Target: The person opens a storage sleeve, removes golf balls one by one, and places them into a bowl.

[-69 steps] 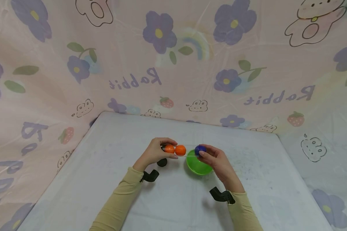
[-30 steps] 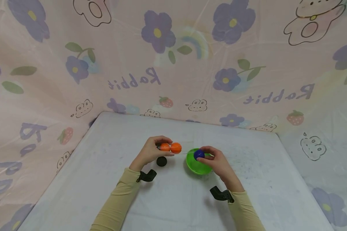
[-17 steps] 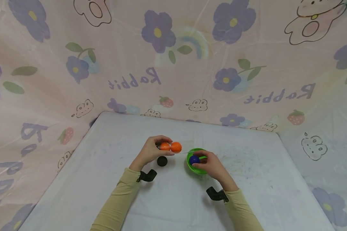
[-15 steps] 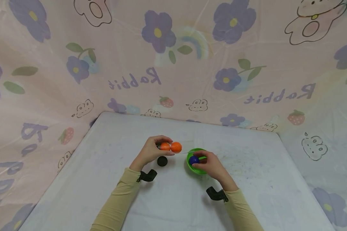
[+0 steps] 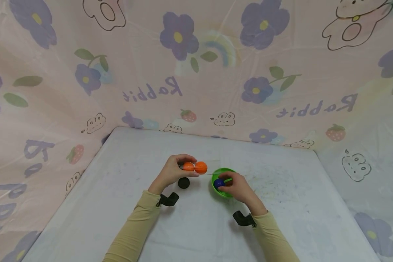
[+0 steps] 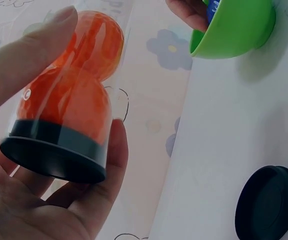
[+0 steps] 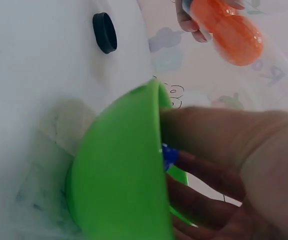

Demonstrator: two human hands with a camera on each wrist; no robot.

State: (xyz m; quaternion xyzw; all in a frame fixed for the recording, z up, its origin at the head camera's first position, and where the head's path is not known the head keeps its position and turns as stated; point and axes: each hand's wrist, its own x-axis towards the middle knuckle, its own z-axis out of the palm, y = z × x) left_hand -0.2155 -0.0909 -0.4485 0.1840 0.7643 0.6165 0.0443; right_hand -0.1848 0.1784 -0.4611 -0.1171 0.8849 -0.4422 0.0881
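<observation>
Two hands at work over a pale bench (image 5: 124, 203), one with a ball tube, one in a bowl.

The left hand (image 5: 171, 171) has its grip wrapped round a clear plastic tube with a black base (image 6: 59, 150), held level above the bench, with two orange balls (image 5: 198, 167) inside. Just below that grip a round black lid (image 5: 183, 182) lies flat on the bench. The right hand (image 5: 237, 187) reaches into a small green plastic bowl (image 5: 216, 189), its fingertips (image 7: 204, 170) pinching a dark blue ball (image 5: 219, 183) low inside the bowl. The bowl stands near the tube's open end.
</observation>
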